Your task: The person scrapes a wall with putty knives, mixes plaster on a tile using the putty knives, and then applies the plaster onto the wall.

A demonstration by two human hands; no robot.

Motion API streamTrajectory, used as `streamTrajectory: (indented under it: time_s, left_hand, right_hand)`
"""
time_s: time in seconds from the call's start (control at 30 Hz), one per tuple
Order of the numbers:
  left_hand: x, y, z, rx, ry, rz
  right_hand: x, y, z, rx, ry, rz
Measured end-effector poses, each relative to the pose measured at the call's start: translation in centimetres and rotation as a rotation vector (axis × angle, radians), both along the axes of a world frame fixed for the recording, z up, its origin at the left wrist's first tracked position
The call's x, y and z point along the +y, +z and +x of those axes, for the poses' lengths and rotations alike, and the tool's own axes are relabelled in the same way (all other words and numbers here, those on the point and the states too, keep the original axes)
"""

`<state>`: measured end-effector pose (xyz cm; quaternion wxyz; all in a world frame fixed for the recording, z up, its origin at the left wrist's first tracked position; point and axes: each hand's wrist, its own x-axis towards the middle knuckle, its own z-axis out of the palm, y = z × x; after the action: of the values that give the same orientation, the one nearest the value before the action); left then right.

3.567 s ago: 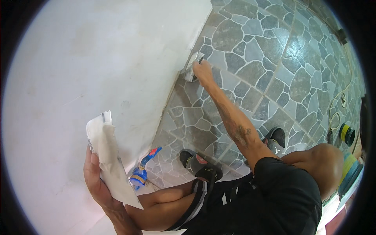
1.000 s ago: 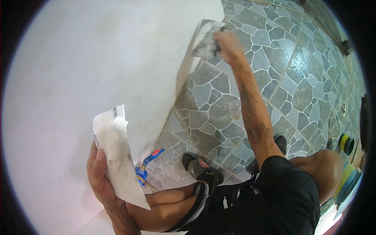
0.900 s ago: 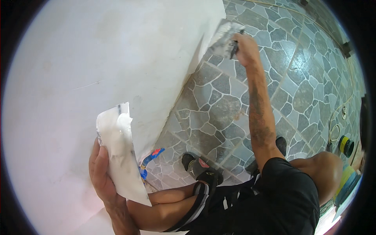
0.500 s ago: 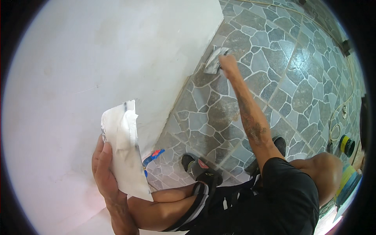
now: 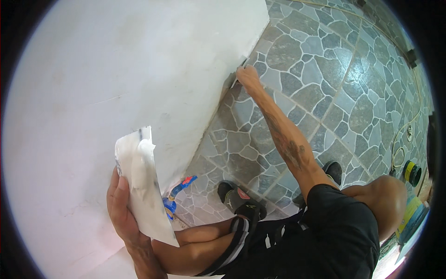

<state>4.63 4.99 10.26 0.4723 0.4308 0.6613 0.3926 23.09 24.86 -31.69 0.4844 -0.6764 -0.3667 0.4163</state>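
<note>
My left hand point(image 5: 120, 207) grips a wide flat trowel point(image 5: 153, 214) from its left side, thumb on the face and fingers behind. White putty point(image 5: 143, 165) is heaped on the trowel's upper part, with a thinner smear below. Far ahead, my right hand point(image 5: 247, 76) is closed around a second flat-bladed trowel point(image 5: 233, 84) at the foot of the white wall point(image 5: 153, 60). Its blade is nearly edge-on beside the wall, mostly hidden by my fist. Its handle cannot be made out.
Grey stone-patterned tiles point(image 5: 320, 74) cover the floor to the right. A blue pipe fitting with a red part point(image 5: 179, 188) stands by the wall. My sandalled foot point(image 5: 237, 197) is near it. Yellow-banded containers point(image 5: 412, 173) and a thin hose point(image 5: 395, 144) lie far right.
My right hand has moved left from over the tiles to the wall's base, turning its trowel nearly edge-on. The loaded trowel in my left hand has shifted slightly left and down.
</note>
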Motion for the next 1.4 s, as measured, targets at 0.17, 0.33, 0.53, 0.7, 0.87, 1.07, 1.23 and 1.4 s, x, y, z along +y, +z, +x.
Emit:
streamTrajectory:
  time_s: [0.17, 0.33, 0.53, 0.7, 0.87, 1.07, 1.23, 1.4]
  left_hand:
    - [-0.5, 0.3, -0.4, 0.045, 0.050, 0.020]
    - [-0.1, 0.1, 0.9, 0.107, 0.144, 0.029]
    - [0.4, 0.1, -0.1, -0.011, -0.012, -0.012]
    - [1.1, -0.3, 0.9, -0.022, -0.073, -0.012]
    - [1.4, -0.6, 0.3, 0.042, -0.079, -0.045]
    - [2.6, -1.5, 2.7, -0.026, 0.002, -0.094]
    - [3.0, -1.4, 2.3, -0.089, -0.003, -0.134]
    - [3.3, -1.7, 1.0, -0.200, -0.088, -0.140]
  right_hand:
    - [-0.3, 8.5, -1.3, 0.045, 0.047, -0.086]
    - [-0.4, 12.4, -1.2, 0.043, 0.006, -0.073]
    - [-3.9, 17.2, 4.2, 0.424, 0.074, 0.066]
    - [-4.4, 15.2, 9.8, 0.549, 0.037, 0.124]
    - [-5.7, 14.8, 12.3, 0.890, 0.154, 0.289]
    - [-9.3, 21.1, 10.7, 0.846, 0.169, 0.425]
    - [-12.8, 29.0, 9.0, 0.193, 0.457, 0.915]
    - [-13.4, 33.0, 7.2, -0.357, 0.569, 1.349]
